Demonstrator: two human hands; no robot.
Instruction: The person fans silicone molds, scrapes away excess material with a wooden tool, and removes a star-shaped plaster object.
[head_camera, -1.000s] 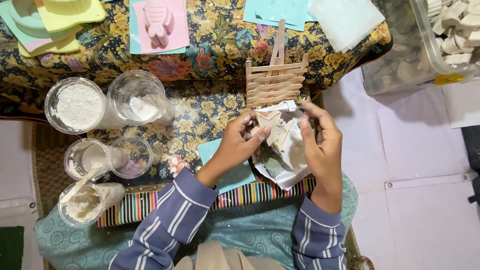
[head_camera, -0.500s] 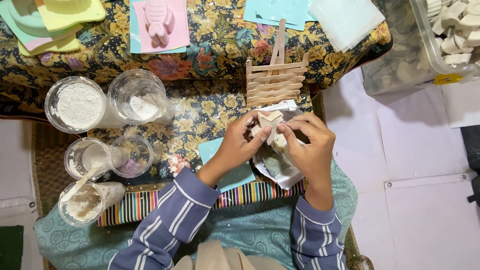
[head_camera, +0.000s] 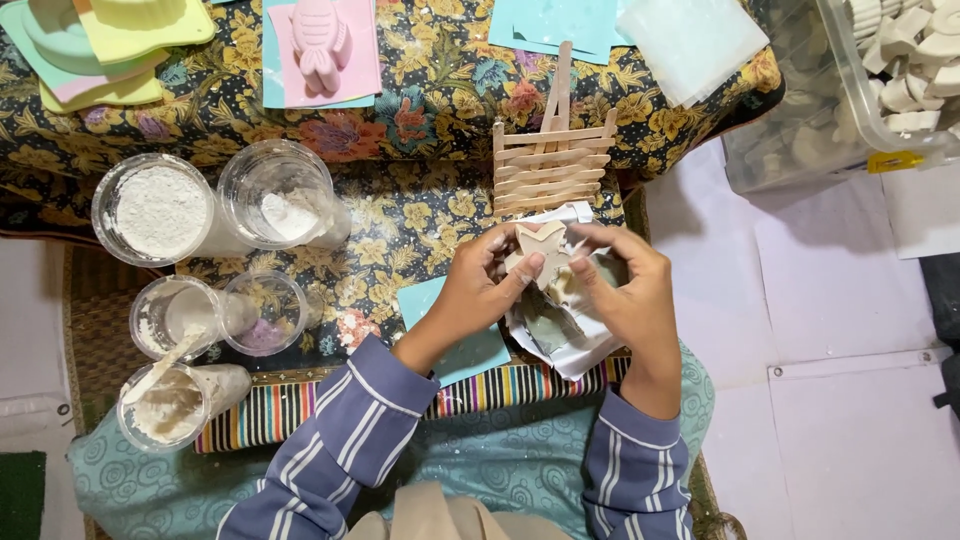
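Plaster cast (head_camera: 541, 243) pinched by left hand (head_camera: 478, 290) and right hand (head_camera: 628, 290), stick rack (head_camera: 550, 165) just beyond, cups (head_camera: 275, 195) left.

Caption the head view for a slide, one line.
Both hands, left hand and right hand, hold a small pale cast piece over crumpled paper, beside powder cups.

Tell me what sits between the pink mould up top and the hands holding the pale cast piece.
In the head view, only flowered cloth lies between the pink mould and the left hand; the stick rack stands to one side.
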